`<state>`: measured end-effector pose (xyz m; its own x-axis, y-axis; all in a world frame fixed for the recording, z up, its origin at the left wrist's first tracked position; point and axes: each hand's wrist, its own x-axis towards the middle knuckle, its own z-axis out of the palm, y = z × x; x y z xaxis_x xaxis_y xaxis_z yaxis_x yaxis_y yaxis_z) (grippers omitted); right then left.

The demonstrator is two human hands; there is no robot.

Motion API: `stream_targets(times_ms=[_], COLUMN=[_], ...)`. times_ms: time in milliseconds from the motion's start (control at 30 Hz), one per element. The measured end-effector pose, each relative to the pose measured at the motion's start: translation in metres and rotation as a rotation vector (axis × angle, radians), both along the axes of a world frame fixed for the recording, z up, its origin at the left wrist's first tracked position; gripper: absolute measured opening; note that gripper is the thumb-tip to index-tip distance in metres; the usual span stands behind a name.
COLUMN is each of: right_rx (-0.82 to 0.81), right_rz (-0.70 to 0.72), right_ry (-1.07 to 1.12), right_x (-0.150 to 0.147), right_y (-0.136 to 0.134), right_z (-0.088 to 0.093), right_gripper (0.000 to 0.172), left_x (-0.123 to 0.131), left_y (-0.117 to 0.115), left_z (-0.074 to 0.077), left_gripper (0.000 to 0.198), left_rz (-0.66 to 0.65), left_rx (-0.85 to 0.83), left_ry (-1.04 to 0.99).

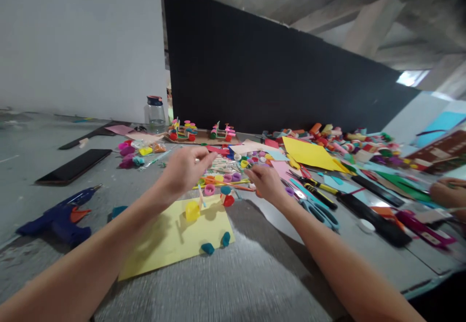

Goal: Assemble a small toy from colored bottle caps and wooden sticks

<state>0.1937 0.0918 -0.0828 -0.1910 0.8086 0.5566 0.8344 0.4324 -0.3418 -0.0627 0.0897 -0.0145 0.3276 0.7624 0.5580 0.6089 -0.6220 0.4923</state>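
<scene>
My left hand [189,168] is raised over the middle of the table, its fingers curled in and pressed together. Whatever they may hold is hidden. My right hand [267,182] is at the right side of the small craft pieces, fingertips pinched together; I cannot make out anything in them. Between and below the hands lies a yellow sheet of paper [160,244]. On it are a yellow piece with a stick [192,210] and a red and teal piece [227,197]. Two teal clay lumps [208,248] rest by the sheet's edge. Colourful rings [209,189] lie just beyond.
A blue glue gun [65,217] and a black phone [74,166] lie left. Scissors [320,213], cutters and a yellow card [309,153] are on the right. Small toy cars [182,132] and a bottle [156,113] stand at the back. Another person's hand [449,193] is far right.
</scene>
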Motion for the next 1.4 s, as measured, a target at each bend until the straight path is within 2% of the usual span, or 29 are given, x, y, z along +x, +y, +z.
stream_targets(times_ms=[100, 133, 200, 267, 433, 600, 700, 767, 867, 933, 1000, 1100, 1267, 1400], right_rx=[-0.116, -0.143, -0.186, -0.219, -0.227, -0.216, -0.241, -0.269, -0.329, -0.383, -0.431, -0.49, -0.618, -0.706], right_rz=[0.188, 0.251, 0.354, 0.398, 0.343, 0.258, 0.199, 0.193, 0.246, 0.292, 0.325, 0.347, 0.355, 0.387], right_ry=[-0.05, -0.066, -0.106, -0.16, -0.231, -0.221, -0.184, -0.156, -0.088, 0.007, 0.101, 0.194, 0.365, 0.436], right_x=[0.001, 0.0, -0.004, -0.011, -0.026, -0.038, -0.05, -0.056, -0.06, -0.059, -0.056, -0.054, -0.061, -0.069], right_y=[-0.001, -0.002, -0.004, -0.007, -0.013, -0.022, -0.03, -0.036, -0.043, -0.045, -0.043, -0.037, -0.024, -0.02], right_z=[0.002, 0.002, 0.0, -0.005, -0.015, -0.018, -0.019, -0.018, -0.011, -0.006, -0.002, -0.003, -0.006, -0.002], right_gripper=[0.023, 0.035, 0.073, 0.089, 0.073, 0.074, 0.074, 0.072, 0.051, 0.032, 0.021, 0.028, 0.041, 0.044], left_x=[-0.001, 0.0, 0.003, 0.008, 0.012, -0.009, -0.024, -0.029, -0.03, -0.028, -0.026, -0.021, -0.01, -0.004], left_y=[-0.006, -0.007, -0.008, -0.008, -0.009, -0.028, -0.048, -0.061, -0.076, -0.079, -0.079, -0.075, -0.064, -0.053], left_z=[0.011, 0.014, 0.02, 0.023, 0.022, 0.01, -0.004, -0.017, -0.038, -0.052, -0.062, -0.07, -0.066, -0.065], left_gripper=[0.027, 0.022, 0.017, 0.017, 0.017, 0.015, 0.014, 0.016, 0.019, 0.02, 0.019, 0.021, 0.033, 0.04], left_rz=[0.013, 0.019, 0.009, -0.018, -0.051, 0.06, 0.157, 0.159, 0.093, 0.038, 0.032, 0.011, -0.003, -0.02], left_rx=[0.138, 0.155, 0.142, 0.111, 0.118, 0.137, 0.109, 0.044, -0.14, -0.275, -0.351, -0.458, -0.607, -0.712], left_ry=[-0.205, -0.267, -0.338, -0.317, -0.092, 0.002, -0.009, -0.008, 0.014, 0.015, -0.015, -0.067, -0.149, -0.19])
